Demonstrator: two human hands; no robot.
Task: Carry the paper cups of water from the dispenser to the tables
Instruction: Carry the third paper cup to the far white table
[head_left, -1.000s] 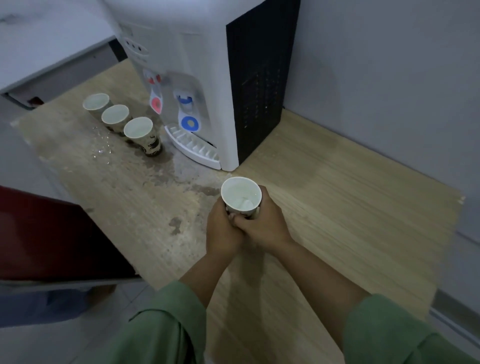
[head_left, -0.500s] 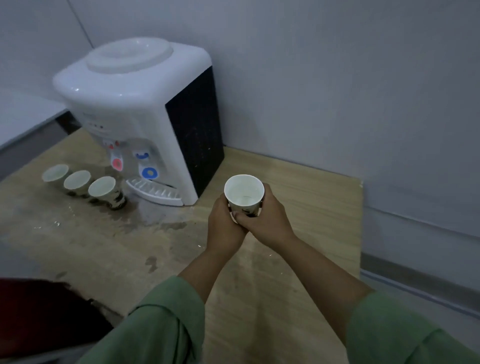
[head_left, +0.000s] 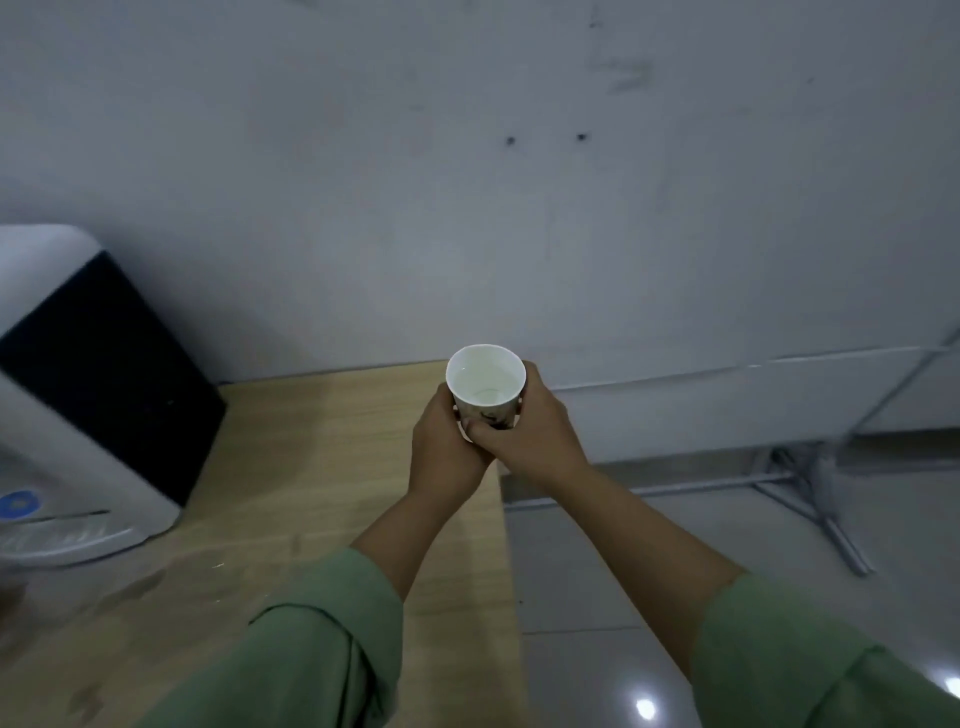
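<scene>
A paper cup (head_left: 485, 385) of water was held upright in the air, clasped low around its wall by the left hand (head_left: 445, 451) and the right hand (head_left: 530, 434), fingers of both curled shut on it. The cup was seen above the far right corner of the wooden worktop (head_left: 322, 467), at its right edge. The dispenser (head_left: 78, 395) was stood well apart at the left. Bare tiled floor (head_left: 675, 571) was noted beyond the edge, with a grey metal frame (head_left: 810, 493) against the wall (head_left: 467, 182).
</scene>
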